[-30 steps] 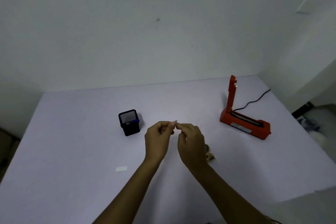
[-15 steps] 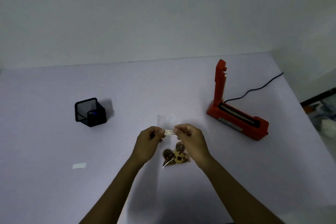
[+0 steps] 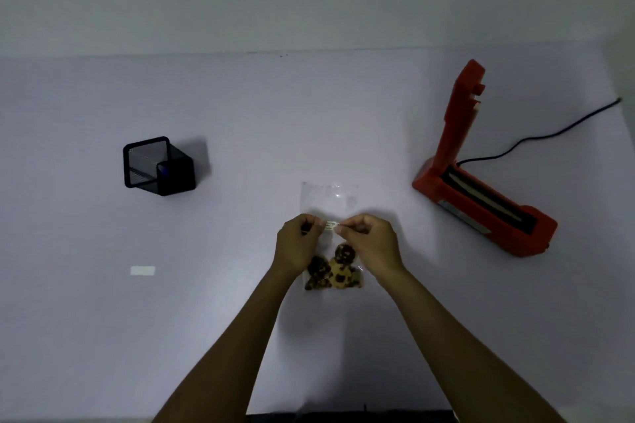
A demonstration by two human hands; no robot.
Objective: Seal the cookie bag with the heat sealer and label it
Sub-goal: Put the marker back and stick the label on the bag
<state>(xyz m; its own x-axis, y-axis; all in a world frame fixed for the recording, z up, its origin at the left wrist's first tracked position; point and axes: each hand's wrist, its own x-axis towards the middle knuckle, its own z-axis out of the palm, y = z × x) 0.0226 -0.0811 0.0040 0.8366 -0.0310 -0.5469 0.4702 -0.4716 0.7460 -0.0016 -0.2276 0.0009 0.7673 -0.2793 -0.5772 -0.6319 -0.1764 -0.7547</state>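
Observation:
A clear plastic cookie bag (image 3: 329, 197) lies flat on the white table, with several chocolate-chip cookies (image 3: 335, 273) at its near end. A small white label (image 3: 331, 225) is stretched over the bag's middle. My left hand (image 3: 297, 244) pinches its left end and my right hand (image 3: 372, 240) pinches its right end. Whether the label touches the bag I cannot tell. The orange heat sealer (image 3: 481, 182) stands at the right with its arm raised upright.
A black mesh pen holder (image 3: 156, 165) with a blue-tipped item inside sits at the left. A small white paper strip (image 3: 142, 270) lies on the table at the near left. The sealer's black cord (image 3: 549, 136) runs off to the right edge.
The view has tilted down and the bag with cookies has come into sight. Both hands, pinching the label, have lowered from above the table to just over the bag.

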